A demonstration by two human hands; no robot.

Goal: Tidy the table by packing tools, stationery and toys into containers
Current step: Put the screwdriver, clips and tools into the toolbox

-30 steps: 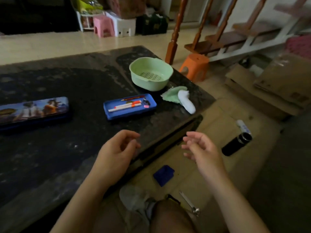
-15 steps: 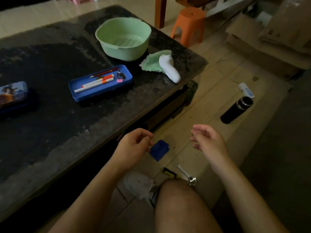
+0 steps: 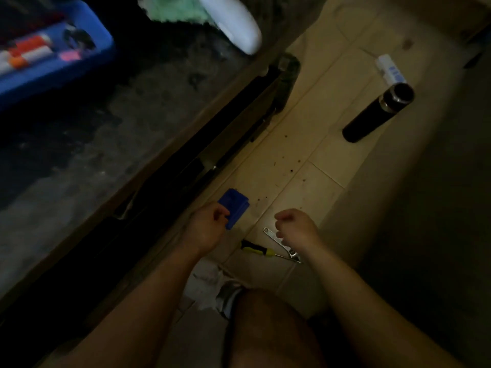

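Dropped past dark stone table [image 3: 132, 115] toward beige tiled floor [image 3: 305, 144]: left hand [image 3: 206, 229] curled at blue plastic box [image 3: 236, 205], grip unclear; right hand [image 3: 296, 227] loosely curled.

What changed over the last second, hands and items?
Both hands dropped from the table edge to the floor. The left hand is now at the small blue box; whether it grips it is unclear. The right hand hovers loosely curled over the wrench, holding nothing. Box, wrench, screwdriver and black flask lie where they were; the blue tray stays on the table.
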